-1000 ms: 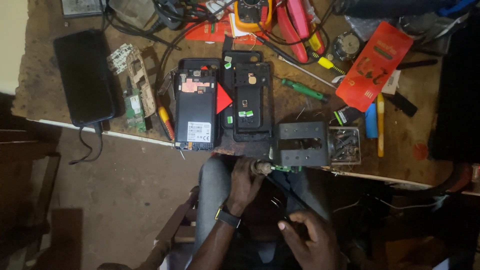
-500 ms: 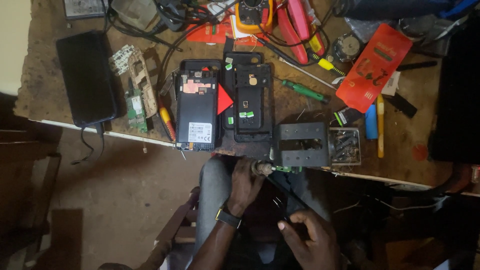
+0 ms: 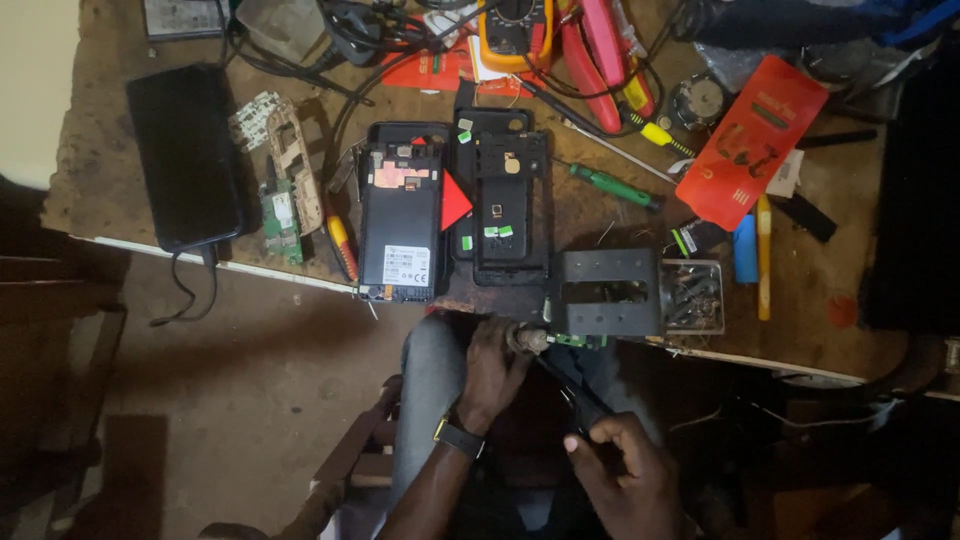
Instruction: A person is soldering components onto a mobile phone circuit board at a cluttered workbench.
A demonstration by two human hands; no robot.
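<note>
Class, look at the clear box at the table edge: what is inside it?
The clear box holds a heap of small metal parts, probably screws. The black holder beside it covers its left side, so that part is hidden.

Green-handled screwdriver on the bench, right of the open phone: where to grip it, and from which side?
Grip the green screwdriver by its handle, the thick green part, coming from above. It lies flat on the table, running diagonally, with bare wood on both sides, so fingers should fit across the handle. The end near the back cover looks tighter; I'd avoid it.
</note>
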